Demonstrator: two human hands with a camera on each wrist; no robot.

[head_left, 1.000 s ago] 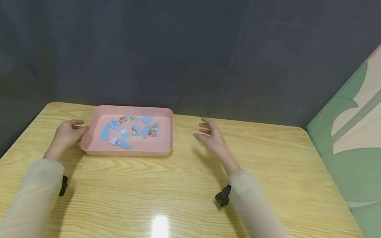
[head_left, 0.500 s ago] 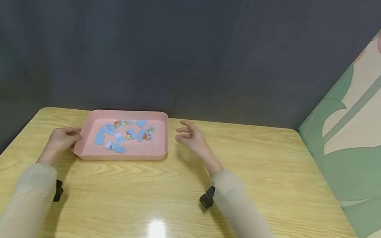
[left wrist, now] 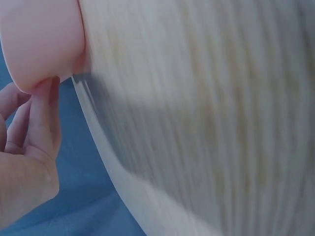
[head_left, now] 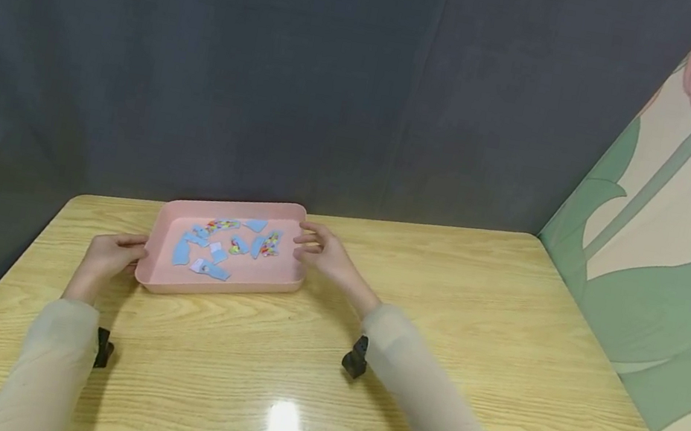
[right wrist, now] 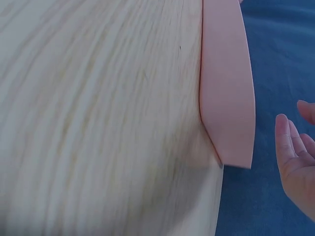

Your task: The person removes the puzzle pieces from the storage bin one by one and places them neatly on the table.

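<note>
A pink rectangular tray (head_left: 225,291) sits at the back left of the table, holding several flat light-blue pieces (head_left: 182,252), some printed with bright colours. My left hand (head_left: 102,260) grips the tray's left end; in the left wrist view its fingers (left wrist: 43,110) meet the pink wall, some beneath it and some beyond the rim. At the opposite end, my right hand (head_left: 327,256) reaches over the right rim with loosely extended fingers. The right wrist view shows those fingers (right wrist: 283,137) spread from the thumb, beside the tray's outer wall (right wrist: 227,93).
The wooden table (head_left: 213,368) extends in front of the tray and to its right. A dark curtain (head_left: 287,71) hangs directly behind the table, and a flower-patterned cloth (head_left: 683,314) lies along the right side. Both sleeved wrists carry small black cameras (head_left: 355,357).
My right hand has moved left, from well away from the tray to its right rim. The left hand stays at the left end. The head view has shifted slightly.
</note>
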